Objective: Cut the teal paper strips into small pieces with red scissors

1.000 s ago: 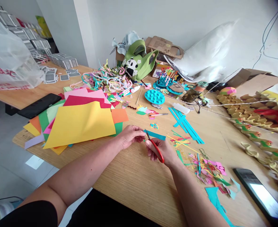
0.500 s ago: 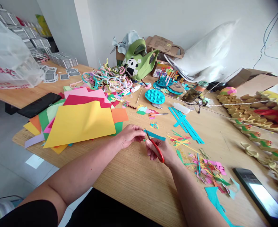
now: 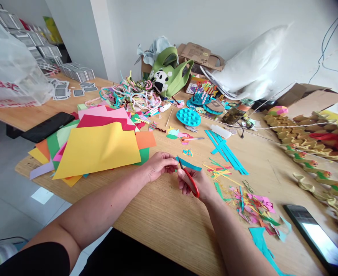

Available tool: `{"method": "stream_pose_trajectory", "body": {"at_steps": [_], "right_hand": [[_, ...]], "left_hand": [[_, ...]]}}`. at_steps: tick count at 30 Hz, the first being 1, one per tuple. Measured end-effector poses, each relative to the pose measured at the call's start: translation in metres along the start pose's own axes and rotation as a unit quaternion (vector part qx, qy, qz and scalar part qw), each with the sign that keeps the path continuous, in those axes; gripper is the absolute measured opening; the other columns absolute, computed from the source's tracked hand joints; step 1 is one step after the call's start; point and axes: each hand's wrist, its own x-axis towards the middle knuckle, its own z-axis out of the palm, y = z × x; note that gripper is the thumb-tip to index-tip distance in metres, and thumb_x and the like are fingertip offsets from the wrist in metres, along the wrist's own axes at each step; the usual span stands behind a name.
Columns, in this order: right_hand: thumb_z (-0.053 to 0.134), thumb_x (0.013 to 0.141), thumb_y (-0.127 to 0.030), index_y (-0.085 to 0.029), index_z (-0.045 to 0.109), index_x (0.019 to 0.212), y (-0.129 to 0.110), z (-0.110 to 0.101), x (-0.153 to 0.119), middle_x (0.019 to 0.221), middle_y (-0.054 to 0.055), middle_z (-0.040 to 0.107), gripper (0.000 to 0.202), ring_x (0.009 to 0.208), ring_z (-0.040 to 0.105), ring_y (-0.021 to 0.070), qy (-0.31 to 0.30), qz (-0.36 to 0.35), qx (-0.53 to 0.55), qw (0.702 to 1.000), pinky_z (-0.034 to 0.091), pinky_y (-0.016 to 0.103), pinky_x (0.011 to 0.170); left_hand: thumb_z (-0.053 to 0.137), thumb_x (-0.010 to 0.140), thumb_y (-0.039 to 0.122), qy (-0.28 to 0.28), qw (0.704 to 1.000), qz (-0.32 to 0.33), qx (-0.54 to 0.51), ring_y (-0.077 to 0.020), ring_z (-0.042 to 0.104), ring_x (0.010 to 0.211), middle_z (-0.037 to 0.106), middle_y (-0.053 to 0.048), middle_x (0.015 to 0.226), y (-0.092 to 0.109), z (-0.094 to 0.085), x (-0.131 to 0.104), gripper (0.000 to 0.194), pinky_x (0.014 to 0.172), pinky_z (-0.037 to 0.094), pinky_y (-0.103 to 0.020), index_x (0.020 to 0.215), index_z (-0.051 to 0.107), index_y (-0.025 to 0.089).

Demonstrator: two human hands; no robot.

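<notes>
Over the table's middle, my right hand grips red-handled scissors, their blades pointing up and left toward my left hand. My left hand is closed in a pinch; its fingertips meet at the left end of a blue paper strip. The strip runs to the right behind the scissor blades. Whether the blades are parted on the paper is too small to tell. Just beyond lies a small pile of tiny cut paper bits. More long blue strips lie to the right.
Stacked coloured paper covers the left side. Paper scraps and a phone lie at right. Farther back are a blue disc with raised squares, pipe cleaners, a green panda bag, a glass jar and egg trays.
Both hands, the scissors and the blue strip stay almost in the same place. Only a very slight shift of the fingers and blades shows.
</notes>
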Motion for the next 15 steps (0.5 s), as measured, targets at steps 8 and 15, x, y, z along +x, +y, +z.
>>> {"method": "stream_pose_trajectory", "body": {"at_steps": [8,15], "right_hand": [[0.068,0.063,-0.063,-0.017,0.053,0.057,-0.0033,-0.0006,-0.0013,0.047,0.0,0.059,0.05,0.036,0.054,0.0094,-0.002,0.003,-0.008,1.0,0.039,0.018,0.034],[0.066,0.064,-0.065,-0.016,0.054,0.055,-0.0081,-0.0028,-0.0042,0.047,0.002,0.059,0.052,0.035,0.054,0.0103,-0.003,-0.003,-0.035,0.999,0.038,0.018,0.032]], "left_hand": [[0.078,0.055,0.025,0.005,1.0,0.01,0.001,-0.0094,0.054,0.055,0.062,-0.002,0.059,-0.0008,-0.0011,0.0009,0.022,0.058,0.04,-0.025,0.065,0.064,0.011],[0.077,0.055,0.024,-0.006,1.0,0.001,0.01,-0.0092,0.054,0.054,0.062,-0.002,0.06,0.0007,-0.0026,0.0009,0.021,0.059,0.04,-0.025,0.064,0.063,0.011]]}}
